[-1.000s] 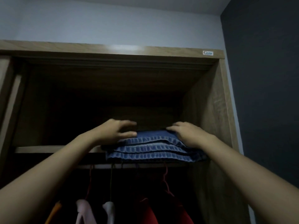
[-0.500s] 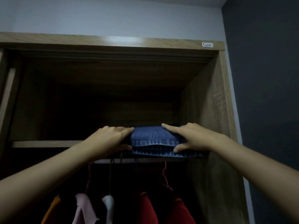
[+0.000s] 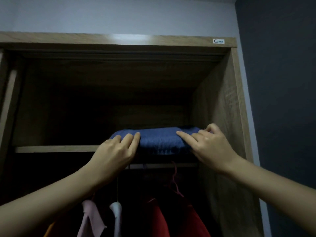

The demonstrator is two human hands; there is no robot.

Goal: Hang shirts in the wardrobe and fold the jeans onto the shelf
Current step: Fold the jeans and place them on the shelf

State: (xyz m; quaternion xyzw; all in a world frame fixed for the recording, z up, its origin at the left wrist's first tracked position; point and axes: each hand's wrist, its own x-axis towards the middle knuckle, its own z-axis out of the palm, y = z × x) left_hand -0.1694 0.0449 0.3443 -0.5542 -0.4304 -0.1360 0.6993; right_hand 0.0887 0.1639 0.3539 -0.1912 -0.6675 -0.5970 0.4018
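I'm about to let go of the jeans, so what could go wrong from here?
1. The folded jeans sit near the front edge of the shelf; released there, they might slide off onto the red shirt hanging below.
2. The left hand and right hand rest on top; pulling back carelessly could drag the top fold open.

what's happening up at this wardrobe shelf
A person is putting folded jeans on the wardrobe's upper shelf. The left hand touches the pile's left end, and the right hand touches its right end, near the side wall. Shirts hang on the rail below.
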